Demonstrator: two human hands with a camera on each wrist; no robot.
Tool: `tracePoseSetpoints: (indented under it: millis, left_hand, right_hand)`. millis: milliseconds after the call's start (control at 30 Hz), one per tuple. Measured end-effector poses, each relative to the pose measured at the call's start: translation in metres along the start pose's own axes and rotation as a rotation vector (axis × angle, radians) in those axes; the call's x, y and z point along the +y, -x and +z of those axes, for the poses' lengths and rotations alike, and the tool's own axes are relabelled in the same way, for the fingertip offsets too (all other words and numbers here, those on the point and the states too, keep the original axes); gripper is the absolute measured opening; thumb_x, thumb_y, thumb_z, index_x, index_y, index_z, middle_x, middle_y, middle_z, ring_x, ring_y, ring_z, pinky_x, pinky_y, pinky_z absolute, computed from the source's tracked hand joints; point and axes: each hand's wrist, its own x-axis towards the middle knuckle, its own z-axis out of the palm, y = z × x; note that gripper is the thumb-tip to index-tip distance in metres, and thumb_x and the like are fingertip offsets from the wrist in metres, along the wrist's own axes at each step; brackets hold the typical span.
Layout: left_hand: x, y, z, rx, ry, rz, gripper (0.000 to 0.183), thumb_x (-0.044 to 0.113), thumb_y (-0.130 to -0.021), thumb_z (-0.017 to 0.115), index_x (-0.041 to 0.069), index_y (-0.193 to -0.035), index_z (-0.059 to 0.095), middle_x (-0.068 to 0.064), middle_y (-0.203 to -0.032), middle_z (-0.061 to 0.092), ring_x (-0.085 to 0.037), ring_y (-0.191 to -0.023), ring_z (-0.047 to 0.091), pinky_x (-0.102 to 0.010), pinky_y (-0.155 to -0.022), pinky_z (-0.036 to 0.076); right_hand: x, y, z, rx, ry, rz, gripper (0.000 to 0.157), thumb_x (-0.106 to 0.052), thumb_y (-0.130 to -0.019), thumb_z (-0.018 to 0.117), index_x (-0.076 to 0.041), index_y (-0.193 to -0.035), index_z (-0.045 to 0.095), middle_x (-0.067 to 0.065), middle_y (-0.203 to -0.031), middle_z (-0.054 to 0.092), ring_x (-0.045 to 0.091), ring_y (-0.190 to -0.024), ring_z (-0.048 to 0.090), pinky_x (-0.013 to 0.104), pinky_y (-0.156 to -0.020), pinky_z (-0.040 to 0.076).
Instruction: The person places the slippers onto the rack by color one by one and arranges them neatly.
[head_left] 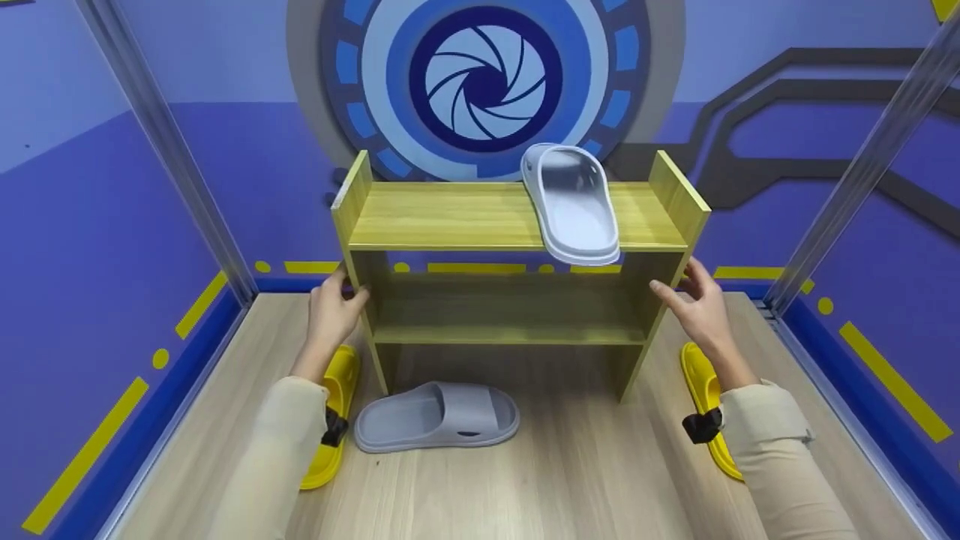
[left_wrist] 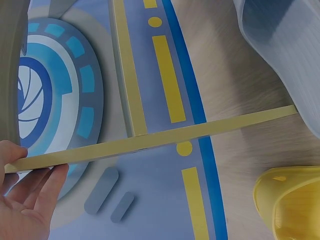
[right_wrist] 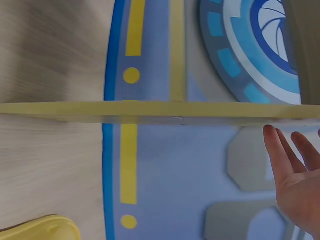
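Note:
A small yellowish wooden shoe rack (head_left: pixel 450 214) stands upright between the two hands. My left hand (head_left: pixel 332 311) grips its left side panel, the thumb at the front edge and the fingers on the outer face. On the other side, my right hand (head_left: pixel 697 304) is beside the right panel. In the right wrist view, its fingers (right_wrist: pixel 280 155) extend close to the panel's outer face. One grey slipper (head_left: pixel 577 210) rests on the top shelf, its heel end past the front edge. Another grey slipper (head_left: pixel 480 416) lies sideways on the wood-grain surface before the rack's left leg.
A yellow slipper (head_left: pixel 341 375) lies under the left forearm, and another yellow slipper (head_left: pixel 701 382) lies by the right forearm. Blue-purple printed walls (head_left: pixel 247 150) enclose the back and sides. Metal posts (head_left: pixel 176 150) stand at the corners.

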Motion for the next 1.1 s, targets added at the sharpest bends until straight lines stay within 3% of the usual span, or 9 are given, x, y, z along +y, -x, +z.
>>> tracePoseSetpoints:
  millis: [100, 200, 300, 367, 500, 667, 867, 967, 1100]
  left_hand:
    - [0.0, 0.0, 0.001, -0.001, -0.005, 0.005, 0.032, 0.013, -0.083, 0.057, 0.002, -0.113, 0.054, -0.019, -0.095, 0.061, -0.03, -0.084, 0.059, -0.041, -0.069, 0.047]
    - [0.0, 0.0, 0.001, -0.001, -0.01, 0.009, 0.031, 0.013, -0.083, 0.057, 0.002, -0.111, 0.055, -0.019, -0.095, 0.061, -0.03, -0.083, 0.059, -0.041, -0.069, 0.047]
    - [0.0, -0.001, 0.001, -0.002, -0.012, 0.008, 0.03, 0.013, -0.082, 0.058, 0.001, -0.11, 0.055, -0.019, -0.095, 0.061, -0.031, -0.084, 0.058, -0.041, -0.07, 0.047]
    - [0.0, -0.001, 0.002, 0.0, -0.01, 0.009, 0.029, 0.012, -0.082, 0.058, 0.001, -0.109, 0.055, -0.019, -0.095, 0.061, -0.031, -0.084, 0.059, -0.041, -0.07, 0.047]
    - [-0.001, -0.001, 0.002, -0.004, 0.003, 0.01, 0.029, 0.012, -0.082, 0.057, 0.002, -0.11, 0.055, -0.018, -0.095, 0.062, -0.03, -0.084, 0.059, -0.041, -0.071, 0.047]
    - [-0.002, 0.0, 0.002, -0.007, 0.021, 0.012, 0.031, 0.012, -0.083, 0.057, 0.001, -0.112, 0.054, -0.018, -0.098, 0.061, -0.03, -0.086, 0.058, -0.041, -0.072, 0.047]
    - [-0.002, 0.001, 0.002, 0.004, 0.044, 0.017, 0.032, 0.014, -0.083, 0.058, 0.002, -0.112, 0.054, -0.018, -0.1, 0.061, -0.03, -0.088, 0.059, -0.04, -0.072, 0.047]
    - [-0.003, 0.004, 0.004, 0.041, 0.076, 0.032, 0.033, 0.016, -0.083, 0.059, 0.002, -0.112, 0.053, -0.017, -0.103, 0.06, -0.029, -0.088, 0.059, -0.04, -0.07, 0.048]
    - [-0.001, 0.012, 0.011, 0.181, 0.091, 0.132, 0.05, 0.021, -0.081, 0.063, 0.001, -0.123, 0.046, -0.017, -0.114, 0.053, -0.028, -0.097, 0.055, -0.04, -0.077, 0.045]
  right_hand:
    - [0.014, -0.001, 0.003, -0.002, 0.013, 0.006, 0.066, -0.027, -0.081, 0.063, -0.012, -0.136, 0.031, 0.014, -0.128, 0.042, 0.032, -0.111, 0.042, 0.048, -0.09, 0.033]
    - [0.02, 0.0, 0.004, 0.0, 0.023, -0.013, 0.067, -0.025, -0.079, 0.066, -0.014, -0.136, 0.032, 0.011, -0.126, 0.043, 0.031, -0.11, 0.043, 0.049, -0.09, 0.033]
    - [0.01, 0.004, 0.005, -0.007, 0.022, -0.032, 0.065, -0.017, -0.08, 0.065, -0.008, -0.135, 0.031, 0.016, -0.125, 0.043, 0.034, -0.108, 0.044, 0.05, -0.088, 0.034]
    - [0.003, 0.006, 0.005, -0.01, 0.015, -0.056, 0.062, -0.008, -0.079, 0.064, -0.003, -0.132, 0.033, 0.02, -0.121, 0.044, 0.036, -0.105, 0.046, 0.042, -0.087, 0.038]
    - [-0.004, 0.009, 0.005, -0.018, 0.027, -0.076, 0.058, 0.002, -0.078, 0.06, 0.001, -0.13, 0.034, 0.023, -0.117, 0.046, 0.036, -0.103, 0.047, 0.039, -0.086, 0.04]
    - [-0.004, 0.009, 0.005, -0.033, 0.039, -0.059, 0.06, 0.003, -0.078, 0.058, 0.001, -0.132, 0.031, 0.026, -0.118, 0.044, 0.039, -0.103, 0.046, 0.052, -0.084, 0.037]
    - [-0.004, 0.009, 0.006, -0.039, 0.04, -0.036, 0.061, 0.003, -0.078, 0.057, 0.0, -0.133, 0.03, 0.028, -0.119, 0.043, 0.041, -0.104, 0.045, 0.052, -0.084, 0.037]
    - [-0.004, 0.01, 0.006, -0.042, 0.045, -0.022, 0.061, 0.002, -0.079, 0.057, -0.001, -0.133, 0.03, 0.027, -0.118, 0.043, 0.04, -0.103, 0.046, 0.051, -0.083, 0.038]
    - [-0.006, 0.01, 0.007, -0.038, 0.064, -0.01, 0.062, 0.002, -0.079, 0.057, -0.002, -0.134, 0.03, 0.026, -0.117, 0.045, 0.039, -0.1, 0.049, 0.041, -0.079, 0.043]
